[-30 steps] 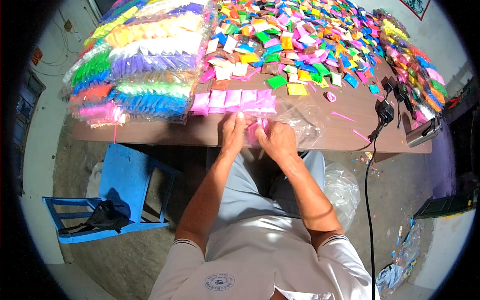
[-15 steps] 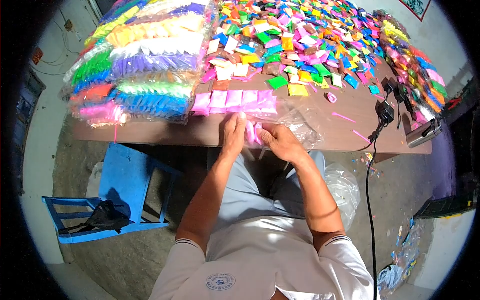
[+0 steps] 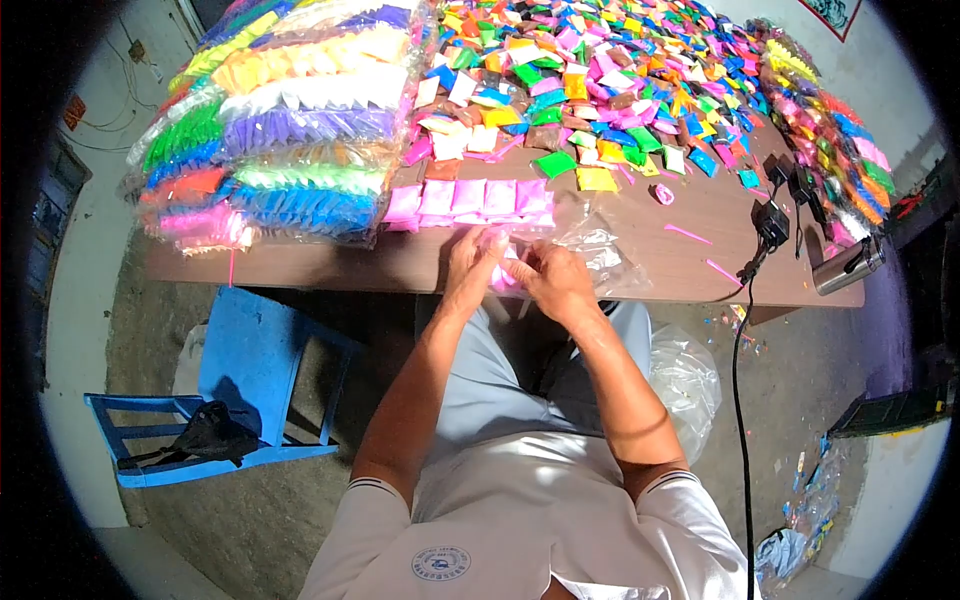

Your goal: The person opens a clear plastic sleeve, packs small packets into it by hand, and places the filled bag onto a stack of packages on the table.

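We look forward and steeply down from a camera worn on the person's head, through a wide, round-edged view. The shirt [image 3: 490, 510] is nearest us at the bottom; the left hand [image 3: 468, 264] and right hand [image 3: 560, 280] come near mid-frame, and the bench [image 3: 330, 268] stretches away toward the top.

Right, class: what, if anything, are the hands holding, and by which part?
Small pink packets, held from both sides between the left hand and right hand; exactly which edges are gripped is hidden.
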A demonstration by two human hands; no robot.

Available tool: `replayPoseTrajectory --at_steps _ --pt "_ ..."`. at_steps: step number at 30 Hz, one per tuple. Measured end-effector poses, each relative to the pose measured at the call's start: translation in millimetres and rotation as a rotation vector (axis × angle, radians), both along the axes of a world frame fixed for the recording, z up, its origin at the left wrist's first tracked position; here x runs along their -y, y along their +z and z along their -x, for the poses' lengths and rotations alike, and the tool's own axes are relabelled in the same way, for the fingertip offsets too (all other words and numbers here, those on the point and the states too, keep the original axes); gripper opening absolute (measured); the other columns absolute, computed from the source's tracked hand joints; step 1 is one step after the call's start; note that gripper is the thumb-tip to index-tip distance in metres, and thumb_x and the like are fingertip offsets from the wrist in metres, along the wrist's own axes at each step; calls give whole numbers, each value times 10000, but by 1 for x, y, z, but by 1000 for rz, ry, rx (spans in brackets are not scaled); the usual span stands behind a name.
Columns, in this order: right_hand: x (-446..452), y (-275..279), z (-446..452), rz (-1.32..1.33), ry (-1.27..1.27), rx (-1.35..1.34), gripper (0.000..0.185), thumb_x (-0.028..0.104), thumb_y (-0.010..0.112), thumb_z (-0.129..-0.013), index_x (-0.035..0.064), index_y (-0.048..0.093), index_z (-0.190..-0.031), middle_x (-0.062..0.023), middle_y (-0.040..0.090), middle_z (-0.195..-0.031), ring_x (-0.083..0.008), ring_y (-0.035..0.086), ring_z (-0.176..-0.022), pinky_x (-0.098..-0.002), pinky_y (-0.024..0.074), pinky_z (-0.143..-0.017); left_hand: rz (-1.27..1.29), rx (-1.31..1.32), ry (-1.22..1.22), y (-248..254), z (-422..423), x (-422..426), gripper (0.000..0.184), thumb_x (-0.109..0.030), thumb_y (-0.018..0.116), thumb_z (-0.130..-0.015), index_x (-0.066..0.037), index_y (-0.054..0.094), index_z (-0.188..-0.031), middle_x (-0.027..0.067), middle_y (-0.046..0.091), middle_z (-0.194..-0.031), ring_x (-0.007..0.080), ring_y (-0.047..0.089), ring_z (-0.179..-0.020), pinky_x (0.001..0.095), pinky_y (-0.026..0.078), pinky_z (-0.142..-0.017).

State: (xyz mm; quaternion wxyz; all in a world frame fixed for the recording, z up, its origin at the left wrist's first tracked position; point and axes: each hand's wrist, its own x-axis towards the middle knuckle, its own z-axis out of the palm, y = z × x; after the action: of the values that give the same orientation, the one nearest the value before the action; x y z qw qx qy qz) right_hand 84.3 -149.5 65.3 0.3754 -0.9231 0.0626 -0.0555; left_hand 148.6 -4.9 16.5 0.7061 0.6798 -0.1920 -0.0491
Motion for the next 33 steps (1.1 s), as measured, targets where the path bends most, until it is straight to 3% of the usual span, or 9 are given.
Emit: replayPoseTrajectory --at_steps 4,12,16,18,22,25,28,30,33 --pt "-4 -3 0 6 -6 7 403 415 642 -852 12 645 -835 -231 627 -721 -429 620 -746 -502 470 -657 -30 73 9 -6 -6 0 312 -258 652 -884 6 624 -1048 65 637 -922 131 569 -879 280 461 -769" --pt "3 6 7 125 83 99 367 353 573 -916 13 657 -808 -238 588 -688 -453 575 -704 -492 438 -615 29 45 13 1 -1 5 264 -195 675 -859 8 627 -1021 47 632 -899 121 565 -820 271 470 -733" --pt "21 41 16 58 53 39 323 317 599 -890 17 681 -804 -239 623 -727 -417 627 -705 -489 477 -642 -85 12 10 7 2 3 232 -134 671 -854 11 620 -1027 43 628 -953 116 563 -903 266 459 -810" --pt "31 60 15 -110 -50 223 254 251 634 -866 4 661 -814 -213 620 -700 -364 628 -649 -433 477 -608 -35 30 -17 -1 0 3 232 -137 673 -853 9 620 -1026 38 628 -947 115 570 -895 263 463 -807" --pt "47 76 -23 -78 -139 594 168 171 658 -833 13 656 -890 -176 637 -709 -329 629 -650 -402 478 -615 -14 65 60 -2 0 5 220 -183 678 -847 -5 643 -970 29 631 -862 96 556 -814 262 465 -746" --pt "53 74 -54 -25 -107 468 178 143 675 -799 9 654 -915 -187 653 -773 -348 643 -732 -426 488 -672 -32 66 35 -5 -3 4 226 -188 686 -836 -11 646 -971 29 633 -867 98 557 -823 265 464 -755" --pt "56 63 -84 254 138 399 268 94 693 -769 4 657 -1018 -175 685 -892 -286 671 -796 -356 521 -695 -72 53 38 -4 -3 3 243 -202 691 -826 -12 650 -973 31 638 -866 103 561 -831 267 463 -766" --pt "55 58 -98 366 275 131 388 106 711 -710 14 635 -1079 -196 673 -942 -337 657 -851 -389 518 -727 -82 70 60 -4 -1 3 252 -206 688 -827 -10 650 -980 48 655 -878 125 579 -848 284 467 -782" --pt "54 40 -114 385 349 47 513 163 749 -668 21 599 -1137 -200 664 -965 -347 645 -900 -416 502 -793 -101 118 44 -2 -1 1 261 -205 683 -832 0 646 -988 76 667 -907 150 597 -869 301 470 -793"
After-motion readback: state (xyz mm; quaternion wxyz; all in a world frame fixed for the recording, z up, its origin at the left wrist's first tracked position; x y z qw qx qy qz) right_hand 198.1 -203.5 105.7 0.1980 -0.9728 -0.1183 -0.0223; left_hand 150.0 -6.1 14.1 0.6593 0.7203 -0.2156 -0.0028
